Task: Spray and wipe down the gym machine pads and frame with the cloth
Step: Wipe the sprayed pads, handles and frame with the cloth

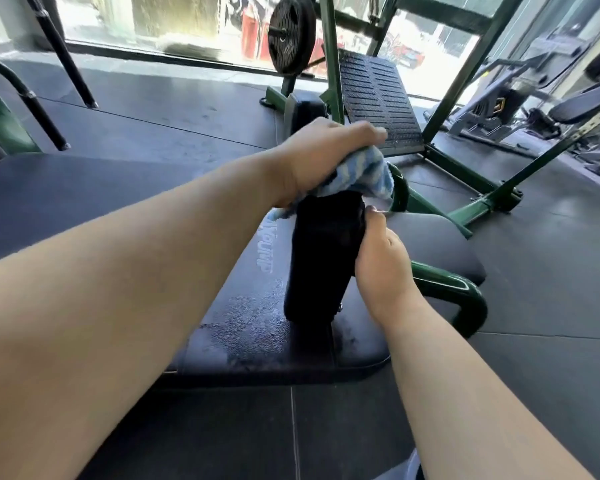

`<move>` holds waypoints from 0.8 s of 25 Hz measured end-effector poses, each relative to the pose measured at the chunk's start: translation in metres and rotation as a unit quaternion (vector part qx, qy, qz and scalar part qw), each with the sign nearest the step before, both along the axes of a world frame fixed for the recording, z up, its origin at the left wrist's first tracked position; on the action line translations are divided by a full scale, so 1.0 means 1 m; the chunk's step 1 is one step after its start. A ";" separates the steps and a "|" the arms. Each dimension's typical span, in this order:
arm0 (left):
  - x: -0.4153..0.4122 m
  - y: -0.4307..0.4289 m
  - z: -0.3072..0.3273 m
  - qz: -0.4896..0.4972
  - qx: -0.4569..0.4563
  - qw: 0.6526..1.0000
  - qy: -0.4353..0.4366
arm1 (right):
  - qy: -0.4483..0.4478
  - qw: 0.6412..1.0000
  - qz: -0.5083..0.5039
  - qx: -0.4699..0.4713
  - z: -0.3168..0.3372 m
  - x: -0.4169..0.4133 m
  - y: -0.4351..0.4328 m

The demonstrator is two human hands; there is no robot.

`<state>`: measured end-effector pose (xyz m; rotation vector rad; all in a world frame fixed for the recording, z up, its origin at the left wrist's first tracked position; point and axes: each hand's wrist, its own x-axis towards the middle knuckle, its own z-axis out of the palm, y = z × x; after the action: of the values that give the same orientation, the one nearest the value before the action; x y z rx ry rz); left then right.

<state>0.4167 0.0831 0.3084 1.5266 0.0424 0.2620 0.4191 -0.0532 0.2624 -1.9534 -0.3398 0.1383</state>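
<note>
Two bare forearms [136, 271] reach away over the flat black seat pad [257, 327], whose textured surface is blotched with wet patches. An upright black pad [326, 254] stands on it. The left hand [323, 157] curls its fingers over a blue-and-white striped cloth [364, 178], which is bunched under them on the upright pad's far top end. The right hand [381, 268] lies against that pad's right edge; whether it grips the pad cannot be told.
</note>
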 end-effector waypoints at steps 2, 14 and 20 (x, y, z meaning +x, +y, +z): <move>-0.002 0.002 -0.001 -0.023 0.061 0.995 0.080 | -0.002 1.000 0.001 -0.018 0.005 -0.002 0.001; -0.004 0.012 -0.068 -0.118 -0.088 0.968 0.203 | 0.096 0.995 0.035 -0.017 0.004 0.012 -0.006; 0.013 0.057 -0.031 -0.089 -0.169 0.978 0.079 | 0.158 0.980 0.085 -0.081 0.047 0.047 0.026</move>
<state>0.4296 0.1398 0.2778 1.2009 0.0719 -0.0119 0.4665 -0.0268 0.3092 -2.0204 -0.2909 0.5982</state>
